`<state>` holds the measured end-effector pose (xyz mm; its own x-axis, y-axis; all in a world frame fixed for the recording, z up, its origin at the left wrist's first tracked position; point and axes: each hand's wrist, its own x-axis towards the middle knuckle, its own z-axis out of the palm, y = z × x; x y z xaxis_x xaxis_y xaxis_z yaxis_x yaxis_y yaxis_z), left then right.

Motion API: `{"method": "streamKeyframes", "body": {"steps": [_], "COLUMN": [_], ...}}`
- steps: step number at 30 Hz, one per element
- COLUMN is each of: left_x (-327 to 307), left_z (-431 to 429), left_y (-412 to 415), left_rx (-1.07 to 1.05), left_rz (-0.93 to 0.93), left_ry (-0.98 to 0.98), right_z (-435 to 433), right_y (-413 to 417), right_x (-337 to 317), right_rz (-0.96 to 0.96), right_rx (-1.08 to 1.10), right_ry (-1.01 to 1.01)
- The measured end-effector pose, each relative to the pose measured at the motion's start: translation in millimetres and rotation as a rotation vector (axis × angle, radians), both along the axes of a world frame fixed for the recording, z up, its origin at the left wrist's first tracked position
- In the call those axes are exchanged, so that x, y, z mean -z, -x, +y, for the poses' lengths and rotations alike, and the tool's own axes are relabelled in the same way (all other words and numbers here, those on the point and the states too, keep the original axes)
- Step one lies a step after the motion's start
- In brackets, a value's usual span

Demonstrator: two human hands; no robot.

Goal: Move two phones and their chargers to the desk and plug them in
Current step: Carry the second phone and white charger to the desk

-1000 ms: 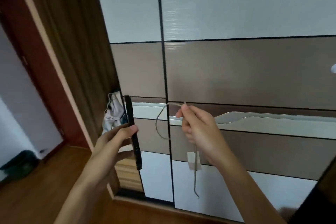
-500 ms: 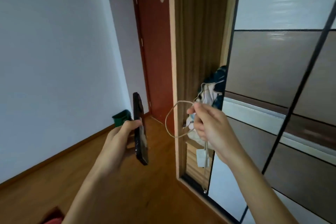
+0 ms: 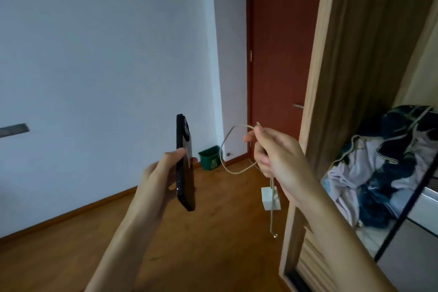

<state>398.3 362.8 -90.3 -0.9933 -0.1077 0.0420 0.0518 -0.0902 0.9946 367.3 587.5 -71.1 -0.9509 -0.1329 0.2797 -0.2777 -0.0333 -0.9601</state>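
My left hand grips a black phone, held upright and edge-on at the centre of the view. My right hand pinches a pale charger cable that loops out to the left of my fingers. The white plug block hangs below that hand, and the cable's free end dangles lower still. Only one phone and one charger are in view. No desk is visible.
A bare white wall fills the left, above a wooden floor. A small green bin stands in the corner by a red-brown door. At the right, a wardrobe stands open with piled clothes inside.
The view has swung left, from the wardrobe's sliding panels to the wall, corner and door. Both hands keep their hold on the phone and the cable.
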Motion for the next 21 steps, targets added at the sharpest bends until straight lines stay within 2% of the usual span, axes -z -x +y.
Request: {"method": "streamKeyframes", "body": {"steps": [11, 21], "left_x": [15, 24], "left_z": [-84, -225], "left_y": [98, 202], "left_rx": [-0.272, -0.37], "left_rz": [-0.028, -0.017], "left_ry": [-0.019, -0.006], "right_z": [-87, -233], "right_y": [138, 262], "right_x": [6, 15], "right_rz": [0.001, 0.037], "right_rx": [-0.176, -0.26], "right_ry": [0.026, -0.052]}}
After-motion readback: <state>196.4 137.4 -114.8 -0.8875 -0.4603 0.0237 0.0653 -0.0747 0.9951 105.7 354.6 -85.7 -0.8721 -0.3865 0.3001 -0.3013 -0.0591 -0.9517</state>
